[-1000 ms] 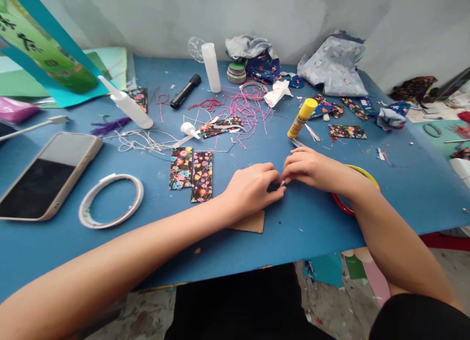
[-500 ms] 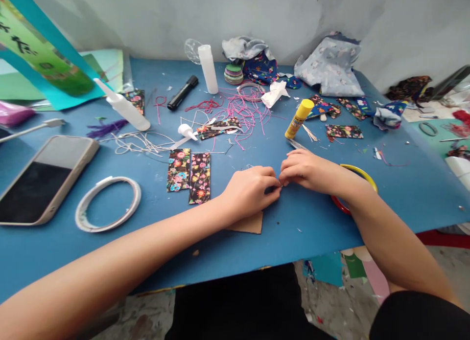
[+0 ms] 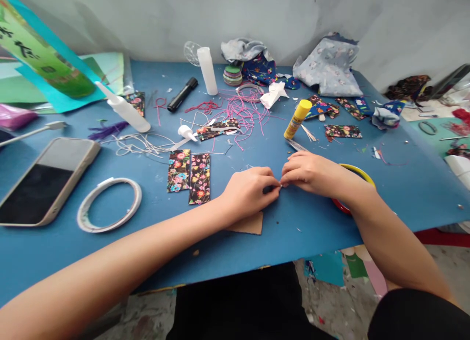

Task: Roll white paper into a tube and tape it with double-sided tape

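My left hand [image 3: 249,191] and my right hand [image 3: 308,172] meet fingertip to fingertip low over the blue table [image 3: 279,232]. Both are curled in a pinch on a tiny dark piece between them, too small to name. A brown card piece [image 3: 249,225] lies under my left wrist. Two floral fabric strips [image 3: 190,176] lie just left of my left hand. A red and yellow ring [image 3: 358,173] sits under my right forearm.
A phone [image 3: 46,181] and a white tape ring [image 3: 109,211] lie at the left. A yellow glue stick [image 3: 297,119], pink and white threads [image 3: 242,110], a black marker [image 3: 182,94], white bottles [image 3: 206,70] and fabric scraps [image 3: 328,66] fill the back.
Both hands stay pinched together at the same spot; only the fingertips shift slightly. The view has drifted a little.
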`<state>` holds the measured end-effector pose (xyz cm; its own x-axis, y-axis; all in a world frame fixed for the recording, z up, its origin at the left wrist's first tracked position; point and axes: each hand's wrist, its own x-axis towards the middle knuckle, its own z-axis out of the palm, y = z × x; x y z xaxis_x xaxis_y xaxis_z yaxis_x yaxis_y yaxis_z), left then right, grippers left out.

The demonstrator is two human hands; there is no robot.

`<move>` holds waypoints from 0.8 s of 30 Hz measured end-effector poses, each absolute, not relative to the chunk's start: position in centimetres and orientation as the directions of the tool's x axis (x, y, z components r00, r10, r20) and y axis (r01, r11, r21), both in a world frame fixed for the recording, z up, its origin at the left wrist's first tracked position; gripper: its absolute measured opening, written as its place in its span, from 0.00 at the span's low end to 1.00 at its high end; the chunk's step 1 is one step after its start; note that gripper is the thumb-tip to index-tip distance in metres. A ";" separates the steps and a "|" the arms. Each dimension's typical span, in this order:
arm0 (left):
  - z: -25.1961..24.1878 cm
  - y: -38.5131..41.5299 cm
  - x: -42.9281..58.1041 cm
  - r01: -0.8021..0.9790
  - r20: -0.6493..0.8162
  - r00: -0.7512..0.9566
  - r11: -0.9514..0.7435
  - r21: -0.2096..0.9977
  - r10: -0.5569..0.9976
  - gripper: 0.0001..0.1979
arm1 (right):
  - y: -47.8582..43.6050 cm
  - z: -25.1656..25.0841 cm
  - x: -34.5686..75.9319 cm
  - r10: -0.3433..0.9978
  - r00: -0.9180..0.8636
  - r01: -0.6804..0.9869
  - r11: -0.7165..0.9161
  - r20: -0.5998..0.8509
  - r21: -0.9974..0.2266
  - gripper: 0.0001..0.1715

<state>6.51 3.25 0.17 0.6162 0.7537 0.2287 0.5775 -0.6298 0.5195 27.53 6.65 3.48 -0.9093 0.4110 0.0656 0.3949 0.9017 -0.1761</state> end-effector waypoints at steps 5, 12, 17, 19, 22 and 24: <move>0.1 3.3 6.5 0.582 0.238 0.583 -0.604 0.545 0.777 0.09 | 6.5 3.7 27.6 0.472 -0.880 0.453 0.869 0.058 -0.201 0.14; -0.1 3.4 6.6 0.600 0.248 0.593 -0.625 0.499 0.766 0.08 | 6.6 3.6 27.5 0.484 -0.874 0.464 0.855 0.040 -0.230 0.13; -0.3 3.4 6.7 0.598 0.262 0.604 -0.646 0.475 0.753 0.09 | 6.7 3.5 27.4 0.462 -0.885 0.434 0.863 0.054 -0.258 0.14; -0.3 3.4 6.7 0.599 0.260 0.600 -0.641 0.479 0.756 0.09 | 6.6 3.5 27.4 0.445 -0.893 0.420 0.877 0.068 -0.232 0.14; -0.3 3.4 6.7 0.604 0.254 0.596 -0.634 0.483 0.761 0.10 | 6.4 3.4 27.2 0.416 -0.905 0.399 0.901 0.084 -0.169 0.15; -0.3 3.3 6.8 0.610 0.246 0.592 -0.626 0.487 0.768 0.09 | 6.2 3.5 27.1 0.401 -0.913 0.391 0.912 0.075 -0.125 0.16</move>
<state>6.78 3.34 -0.27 0.5919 0.7677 0.2456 0.6096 -0.6257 0.4867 27.09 6.23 3.46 -0.9129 0.4013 0.0746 0.3907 0.9120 -0.1246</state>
